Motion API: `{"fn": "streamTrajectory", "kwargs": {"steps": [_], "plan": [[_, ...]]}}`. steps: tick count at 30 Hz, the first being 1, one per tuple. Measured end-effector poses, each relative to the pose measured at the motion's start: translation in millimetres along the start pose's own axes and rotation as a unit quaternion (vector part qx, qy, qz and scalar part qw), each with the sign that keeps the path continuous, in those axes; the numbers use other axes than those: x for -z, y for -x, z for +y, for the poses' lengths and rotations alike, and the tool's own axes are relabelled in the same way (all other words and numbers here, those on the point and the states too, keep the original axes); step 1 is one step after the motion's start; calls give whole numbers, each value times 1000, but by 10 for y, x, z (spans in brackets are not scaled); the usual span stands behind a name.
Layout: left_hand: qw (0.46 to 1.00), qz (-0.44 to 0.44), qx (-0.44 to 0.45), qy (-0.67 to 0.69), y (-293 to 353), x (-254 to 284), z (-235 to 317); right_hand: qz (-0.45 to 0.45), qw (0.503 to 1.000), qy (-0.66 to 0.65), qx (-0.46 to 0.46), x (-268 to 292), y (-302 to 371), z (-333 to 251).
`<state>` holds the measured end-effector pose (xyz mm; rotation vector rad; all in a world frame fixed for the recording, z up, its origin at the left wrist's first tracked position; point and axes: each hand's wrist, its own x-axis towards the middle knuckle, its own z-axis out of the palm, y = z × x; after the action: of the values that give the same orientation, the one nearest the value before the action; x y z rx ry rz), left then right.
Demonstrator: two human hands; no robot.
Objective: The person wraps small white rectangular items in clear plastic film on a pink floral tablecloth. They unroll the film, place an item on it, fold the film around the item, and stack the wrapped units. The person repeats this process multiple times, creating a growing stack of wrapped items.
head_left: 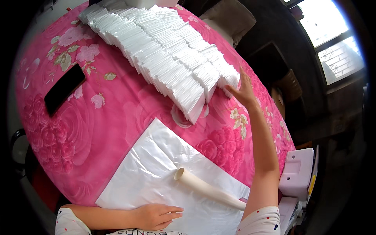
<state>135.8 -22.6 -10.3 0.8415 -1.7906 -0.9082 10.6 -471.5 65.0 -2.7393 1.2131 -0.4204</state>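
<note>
L hand (156, 216) flat, fingers together, on white plastic sheet (156, 164) w/ paper cone (207, 188) at table (113, 113) edge; R hand (243, 92) open, fingers apart, touching fanned white packet rows (164, 51); nothing picked, looks early.

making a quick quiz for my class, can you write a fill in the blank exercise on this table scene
1. The right hand reaches up to the near end of the rows of stacked ____ paper sheets.
2. The left hand lies flat on a white plastic ____.
3. A cream paper tube lies on the sheet, between the two ____.
4. A black phone lies on the ____ flowered tablecloth.

Missing words: white; sheet; arms; pink
</note>
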Motion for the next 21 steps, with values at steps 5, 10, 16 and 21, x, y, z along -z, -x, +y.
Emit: {"fn": "streamTrajectory", "kwargs": {"steps": [5,10,16,21], "plan": [[996,62,-57,-44,-77,23,42,36,998,30,-31,65,1154,-73],[989,44,-44,-133,-111,26,67,-32,996,-42,-66,365,2784,-485],[951,-83,7,-298,-117,-91,111,-73,985,-89,-129,665,4307,-911],[895,-167,36,-411,-104,-104,137,1,990,41,-133,680,4896,-1011]]}}
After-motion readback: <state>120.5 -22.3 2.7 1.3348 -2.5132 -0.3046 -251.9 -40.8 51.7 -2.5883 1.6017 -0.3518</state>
